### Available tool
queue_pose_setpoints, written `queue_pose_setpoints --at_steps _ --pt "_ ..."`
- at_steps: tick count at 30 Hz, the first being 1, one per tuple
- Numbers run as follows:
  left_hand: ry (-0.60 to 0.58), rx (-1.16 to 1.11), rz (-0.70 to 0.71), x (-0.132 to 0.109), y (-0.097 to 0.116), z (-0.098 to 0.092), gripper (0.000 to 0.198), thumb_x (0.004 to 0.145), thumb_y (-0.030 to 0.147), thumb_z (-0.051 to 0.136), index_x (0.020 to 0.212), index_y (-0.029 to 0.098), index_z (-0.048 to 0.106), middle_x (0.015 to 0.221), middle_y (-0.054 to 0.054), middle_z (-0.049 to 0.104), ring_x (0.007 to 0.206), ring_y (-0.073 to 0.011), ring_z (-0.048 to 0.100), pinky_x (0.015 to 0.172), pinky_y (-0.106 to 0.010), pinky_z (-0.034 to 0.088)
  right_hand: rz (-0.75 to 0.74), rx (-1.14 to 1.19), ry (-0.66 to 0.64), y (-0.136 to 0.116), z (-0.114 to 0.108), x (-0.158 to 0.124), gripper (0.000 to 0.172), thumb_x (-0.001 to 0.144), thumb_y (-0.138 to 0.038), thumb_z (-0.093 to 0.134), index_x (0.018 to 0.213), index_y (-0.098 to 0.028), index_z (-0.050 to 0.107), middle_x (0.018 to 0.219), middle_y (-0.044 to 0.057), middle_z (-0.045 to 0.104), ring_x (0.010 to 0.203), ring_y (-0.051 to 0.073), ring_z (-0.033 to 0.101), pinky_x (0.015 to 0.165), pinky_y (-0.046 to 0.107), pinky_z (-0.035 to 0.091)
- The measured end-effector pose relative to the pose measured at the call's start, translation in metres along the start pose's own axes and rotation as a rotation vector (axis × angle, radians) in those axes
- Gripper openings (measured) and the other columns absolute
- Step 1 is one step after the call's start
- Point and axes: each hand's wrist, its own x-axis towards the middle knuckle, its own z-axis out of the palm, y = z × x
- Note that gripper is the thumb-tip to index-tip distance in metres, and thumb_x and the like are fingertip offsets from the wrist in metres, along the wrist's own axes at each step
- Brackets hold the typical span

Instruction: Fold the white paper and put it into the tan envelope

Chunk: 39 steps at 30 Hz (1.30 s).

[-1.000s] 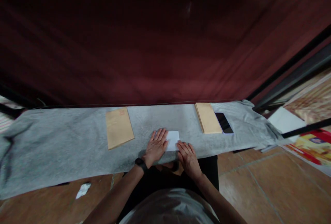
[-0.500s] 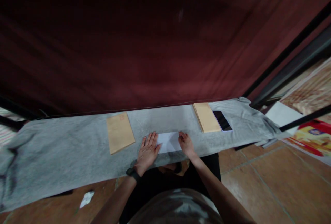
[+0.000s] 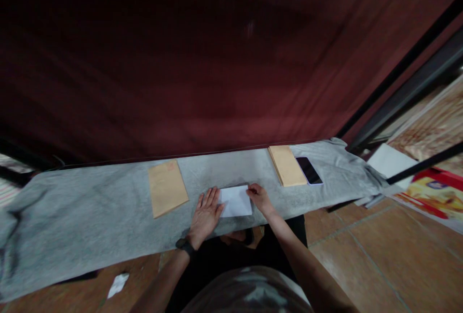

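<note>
While bent over white paper (image 3: 236, 201), pressing left hand (image 3: 206, 214) palm-down on that paper's left edge, open and flat, fingers straight, close together and pointed away from the body, part of the edge hidden beneath them. Black watch (image 3: 184, 244) on the wrist behind, forearm running back towards the near side of the paper. Right hand (image 3: 259, 198) at the paper's far right corner, fingertips curled down onto it, forearm angled in from the near right; pinching that corner or merely pressing on it, impossible to tell through the blur. Hands apart, one at each side of the paper. Paper itself lying flat on grey cloth (image 3: 90, 216), close to the cloth's near edge. Left of the paper, well apart, single brown envelope (image 3: 167, 187), flat and slightly askew. Right of the paper and a little farther back, stack of brown envelopes (image 3: 287, 165), with dark phone (image 3: 308, 170) just beside it on the side away from the paper, screen up. Beyond the paper, dark red curtain (image 3: 217, 72) filling the background. Nearer than the paper, tiled floor (image 3: 361, 255), with crumpled white scrap (image 3: 117, 285) off to the left. Far right of the paper, black poles (image 3: 408, 91) crossing in front of colourful printed sheet (image 3: 434, 192).
</note>
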Motion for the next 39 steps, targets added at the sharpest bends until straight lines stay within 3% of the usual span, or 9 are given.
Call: queue_pose_setpoints --at_steps 3,8,11,14,18,23,27,32,39 --pt "0.062 -0.305 -0.108 0.002 -0.003 -0.001 0.061 0.099 0.05 0.037 0.152 0.019 0.037 0.156 -0.012 0.042 0.145 -0.0253 0.037 0.122 -0.049 0.023 -0.022 0.049 -0.017 -0.015 -0.002 0.003 0.014 0.075 -0.038 0.061 0.071 -0.024 0.061 0.063 -0.003 0.058 0.06 0.015 0.055 0.057 0.026 0.047" --pt "0.299 -1.143 -0.581 0.018 -0.005 -0.02 0.061 0.093 0.057 0.051 0.144 0.023 0.046 0.147 -0.013 0.052 0.13 -0.0264 0.055 0.108 -0.043 0.045 -0.149 0.134 -0.024 -0.052 -0.015 0.009 0.017 0.082 -0.04 0.06 0.085 -0.023 0.062 0.08 -0.001 0.065 0.072 0.016 0.062 0.068 0.027 0.053" --pt "0.241 -1.624 -0.719 0.032 -0.003 -0.042 0.051 0.092 0.055 0.053 0.129 0.02 0.058 0.124 -0.014 0.067 0.109 -0.0252 0.068 0.09 -0.04 0.056 -0.288 0.149 -0.045 -0.068 -0.019 0.007 0.011 0.083 -0.032 0.06 0.087 -0.023 0.063 0.096 0.004 0.07 0.092 0.019 0.066 0.083 0.031 0.053" --pt "0.125 -1.883 -0.784 0.042 -0.002 -0.052 0.031 0.092 0.04 0.059 0.112 0.018 0.065 0.106 -0.012 0.073 0.097 -0.0219 0.071 0.085 -0.037 0.058 -0.364 0.123 -0.098 -0.066 -0.016 -0.002 0.007 0.084 -0.024 0.056 0.083 -0.023 0.063 0.105 0.005 0.07 0.105 0.02 0.065 0.09 0.033 0.051" --pt "0.175 -1.823 -0.895 0.041 0.0 -0.039 0.016 0.08 0.021 0.072 0.096 0.017 0.07 0.091 -0.006 0.074 0.076 -0.0149 0.069 0.075 -0.029 0.058 -0.353 0.035 -0.158 -0.041 -0.015 -0.017 0.018 0.081 -0.014 0.05 0.071 -0.023 0.061 0.1 0.005 0.071 0.103 0.02 0.065 0.09 0.034 0.05" --pt "0.135 -1.563 -0.864 0.036 0.003 -0.019 0.026 0.065 0.025 0.082 0.086 0.016 0.071 0.082 -0.005 0.073 0.064 -0.0137 0.065 0.061 -0.026 0.054 -0.283 0.023 -0.154 -0.014 -0.018 -0.024 0.022 0.079 -0.012 0.046 0.071 -0.023 0.064 0.086 0.003 0.07 0.088 0.019 0.066 0.082 0.032 0.051" --pt "0.153 -1.454 -0.824 0.043 0.003 -0.016 0.034 0.056 0.03 0.084 0.083 0.016 0.07 0.075 -0.002 0.07 0.061 -0.0128 0.062 0.052 -0.022 0.048 -0.288 0.007 -0.092 -0.009 -0.012 -0.013 0.023 0.082 -0.015 0.047 0.085 -0.023 0.069 0.093 0.003 0.071 0.093 0.019 0.065 0.086 0.032 0.05" --pt "0.207 -1.324 -0.759 0.051 -0.002 -0.016 0.031 0.057 0.037 0.081 0.078 0.018 0.069 0.07 0.002 0.067 0.058 -0.0115 0.058 0.049 -0.02 0.041 -0.362 0.02 -0.038 -0.009 0.004 0.009 0.026 0.082 -0.012 0.047 0.092 -0.024 0.068 0.106 0.005 0.069 0.104 0.019 0.064 0.093 0.035 0.049" --pt "0.249 -1.164 -0.745 0.063 -0.014 -0.011 0.021 0.064 0.033 0.075 0.073 0.019 0.063 0.061 0.004 0.062 0.049 -0.0112 0.053 0.047 -0.022 0.038 -0.404 -0.073 -0.047 -0.005 0.028 0.028 0.033 0.083 -0.007 0.043 0.093 -0.024 0.069 0.108 0.005 0.068 0.106 0.018 0.064 0.098 0.035 0.049"
